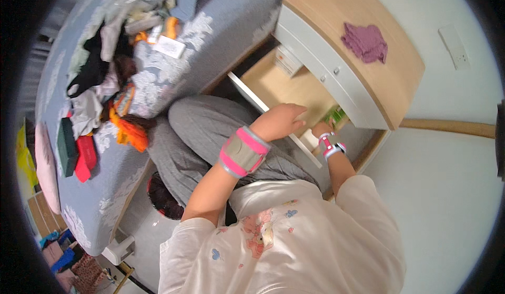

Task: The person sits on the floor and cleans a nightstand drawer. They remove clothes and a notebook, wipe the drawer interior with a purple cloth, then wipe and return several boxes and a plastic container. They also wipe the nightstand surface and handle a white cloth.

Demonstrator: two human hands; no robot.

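A low drawer (292, 86) with a pale wood bottom is pulled out of a white cabinet with a wooden top (394, 73). Over its white front edge reaches my left hand (279, 121), thumb and fingers apart, with nothing in it. My right hand (322, 129) is at the drawer's right end, beside a green packet (335, 115); its fingertips are partly hidden, so whether it grips the packet is unclear. Close to that hand lies a white object (309, 140). A white box (288, 60) sits at the drawer's far left corner. Both wrists wear pink and grey bands.
To the left, a bed (130, 187) with a blue-grey cover bears piled clothes, an orange cloth (130, 130), a white box (169, 47), a dark green box (67, 148) and a red box (85, 156). A folded purple cloth (365, 42) lies on the cabinet. A wall stands close at right.
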